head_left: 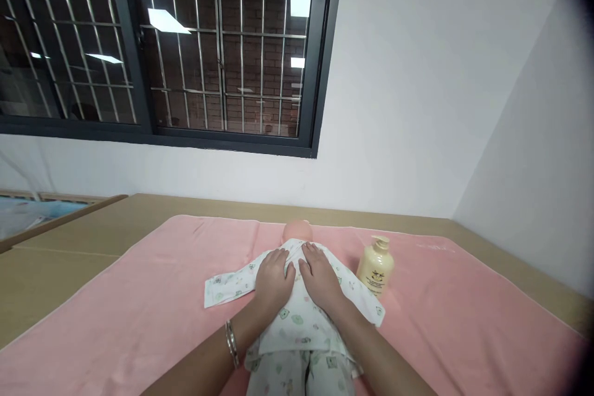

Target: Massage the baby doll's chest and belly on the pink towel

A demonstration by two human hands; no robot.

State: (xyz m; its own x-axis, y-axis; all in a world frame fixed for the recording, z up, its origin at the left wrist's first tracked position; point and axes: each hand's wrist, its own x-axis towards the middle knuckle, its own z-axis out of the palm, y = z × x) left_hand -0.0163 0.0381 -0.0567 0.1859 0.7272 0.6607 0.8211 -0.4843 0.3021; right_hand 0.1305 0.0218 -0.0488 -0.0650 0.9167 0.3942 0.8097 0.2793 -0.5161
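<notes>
The doll (297, 231) lies on the pink towel (162, 284) with its long axis running near to far, head end farthest, while the left hand (273, 278) and right hand (322, 277) rest open on its shirt (299, 325) (neither clearly nearer its midline), gripping nothing that shows.

Left hand (273, 278): flat on the patterned shirt (297, 322)
Right hand (322, 278): on the shirt too, just beside
Doll (297, 231): lying on the pink blanket (139, 297)
Pump bottle (377, 266): upright beside a sleeve (370, 305)
</notes>
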